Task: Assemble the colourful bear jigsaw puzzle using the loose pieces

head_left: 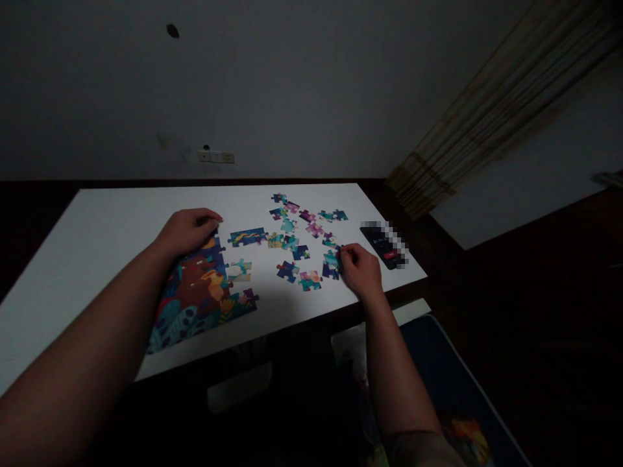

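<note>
A partly joined jigsaw puzzle (195,282) with a brown bear and leaves lies at the left of the white table (117,220). My left hand (187,230) rests at its top edge, thumb and fingertips drawn together; what is between them is hidden. Across the table, my right hand (361,267) has its fingers closed at a blue-teal puzzle piece (331,261) among the loose ones. Pink pieces (314,229) and a dark blue piece (288,270) lie between my hands. A joined blue strip (248,237) with a yellow pattern sits right of the puzzle.
A phone (382,245), partly blurred out, lies near the table's right edge. Behind the table is a wall with sockets (216,157). A curtain (452,130) hangs at the right. Below the front edge is a dark blue padded surface (438,363).
</note>
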`<state>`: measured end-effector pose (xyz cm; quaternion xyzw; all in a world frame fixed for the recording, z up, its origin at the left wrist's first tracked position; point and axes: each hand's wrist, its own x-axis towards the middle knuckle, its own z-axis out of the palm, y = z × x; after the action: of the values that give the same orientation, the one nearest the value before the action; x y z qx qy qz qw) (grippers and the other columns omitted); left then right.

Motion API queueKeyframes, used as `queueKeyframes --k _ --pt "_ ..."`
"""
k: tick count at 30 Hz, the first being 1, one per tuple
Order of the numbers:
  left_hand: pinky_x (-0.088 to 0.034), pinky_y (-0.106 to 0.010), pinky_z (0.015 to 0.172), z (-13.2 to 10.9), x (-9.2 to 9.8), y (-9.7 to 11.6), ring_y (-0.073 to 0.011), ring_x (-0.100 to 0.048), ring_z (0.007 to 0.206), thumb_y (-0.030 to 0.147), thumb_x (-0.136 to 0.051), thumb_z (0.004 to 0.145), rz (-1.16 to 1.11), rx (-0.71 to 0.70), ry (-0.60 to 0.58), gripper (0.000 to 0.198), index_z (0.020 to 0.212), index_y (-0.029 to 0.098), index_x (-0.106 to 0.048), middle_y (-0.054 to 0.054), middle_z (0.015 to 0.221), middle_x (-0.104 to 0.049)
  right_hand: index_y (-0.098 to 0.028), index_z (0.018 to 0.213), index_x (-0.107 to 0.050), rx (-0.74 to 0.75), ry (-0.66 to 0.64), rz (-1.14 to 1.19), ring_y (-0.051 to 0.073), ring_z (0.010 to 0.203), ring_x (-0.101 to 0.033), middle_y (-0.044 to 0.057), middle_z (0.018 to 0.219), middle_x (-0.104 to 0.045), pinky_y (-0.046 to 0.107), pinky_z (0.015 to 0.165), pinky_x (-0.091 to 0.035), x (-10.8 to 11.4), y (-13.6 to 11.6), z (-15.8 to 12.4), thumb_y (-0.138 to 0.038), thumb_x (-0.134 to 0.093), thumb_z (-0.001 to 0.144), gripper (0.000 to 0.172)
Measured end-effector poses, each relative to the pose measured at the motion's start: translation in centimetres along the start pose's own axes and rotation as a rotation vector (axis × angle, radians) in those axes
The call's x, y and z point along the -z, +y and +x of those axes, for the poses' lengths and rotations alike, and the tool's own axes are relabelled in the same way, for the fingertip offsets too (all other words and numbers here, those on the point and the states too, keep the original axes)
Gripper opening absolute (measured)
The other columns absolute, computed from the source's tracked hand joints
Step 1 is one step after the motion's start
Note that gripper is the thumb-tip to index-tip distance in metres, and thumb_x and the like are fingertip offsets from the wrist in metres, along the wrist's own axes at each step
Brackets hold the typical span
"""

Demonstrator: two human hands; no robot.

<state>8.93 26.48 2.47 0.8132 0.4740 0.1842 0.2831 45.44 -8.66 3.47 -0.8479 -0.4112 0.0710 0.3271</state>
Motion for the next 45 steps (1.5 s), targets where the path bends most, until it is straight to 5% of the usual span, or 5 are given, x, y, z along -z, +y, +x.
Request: queueKeyframes --k 10,19,28,35,45 --pt "-0.065 -0.047 0.122 -0.9 0.7 1.4 -0.0343 -0.087 0.122 0.051 -0.073 0.102 0.058 0.039 -0.015 0.041 0.123 0.025 -0.097 -0.008 0.132 -0.099 -0.026 0.146 -0.087 0.115 0.069 -0.129 0.049 0.145 -0.075 0.025 0.150 -0.081 0.069 0.132 -0.062 -1.3 0.4 0.8 -0.054 -0.069 0.119 0.043" --pt "-0.065 -0.039 0.113 -1.1 0.7 1.3 -0.0316 -0.088 0.120 0.051 -0.074 0.099 0.060 0.065 -0.010 0.038 0.121 0.031 -0.097 -0.002 0.127 -0.100 -0.027 0.143 -0.090 0.060 0.012 -0.148 0.050 0.144 -0.071 0.025 0.151 -0.079 0.072 0.125 -0.062 -2.2 0.0 2.1 -0.056 -0.081 0.117 0.040" --pt "-0.068 -0.049 0.121 -0.8 0.3 0.7 -0.0360 -0.090 0.123 0.054 -0.074 0.098 0.052 0.030 0.000 0.041 0.120 0.030 -0.098 -0.006 0.130 -0.100 -0.031 0.134 -0.089 0.006 -0.034 -0.121 0.047 0.149 -0.074 0.019 0.155 -0.082 0.072 0.129 -0.063 -1.9 -0.6 2.1 -0.039 -0.078 0.115 0.023" --pt "-0.071 -0.053 0.120 -0.4 0.2 0.2 -0.0399 -0.090 0.121 0.060 -0.073 0.094 0.012 -0.014 -0.011 0.045 0.117 0.030 -0.098 -0.013 0.126 -0.099 -0.029 0.146 -0.091 -0.023 -0.054 -0.116 0.039 0.153 -0.078 0.017 0.159 -0.086 0.059 0.137 -0.063 -0.8 -1.3 1.9 -0.023 -0.059 0.113 0.047" --pt "-0.070 -0.049 0.115 -0.6 -0.7 0.2 -0.0355 -0.090 0.115 0.042 -0.073 0.101 -0.040 -0.061 0.001 0.041 0.125 0.024 -0.101 -0.014 0.123 -0.099 -0.015 0.163 -0.088 -0.095 -0.121 -0.396 0.046 0.166 -0.068 0.029 0.174 -0.077 0.056 0.134 -0.058 -0.8 -4.7 1.7 -0.052 -0.074 0.122 0.057"
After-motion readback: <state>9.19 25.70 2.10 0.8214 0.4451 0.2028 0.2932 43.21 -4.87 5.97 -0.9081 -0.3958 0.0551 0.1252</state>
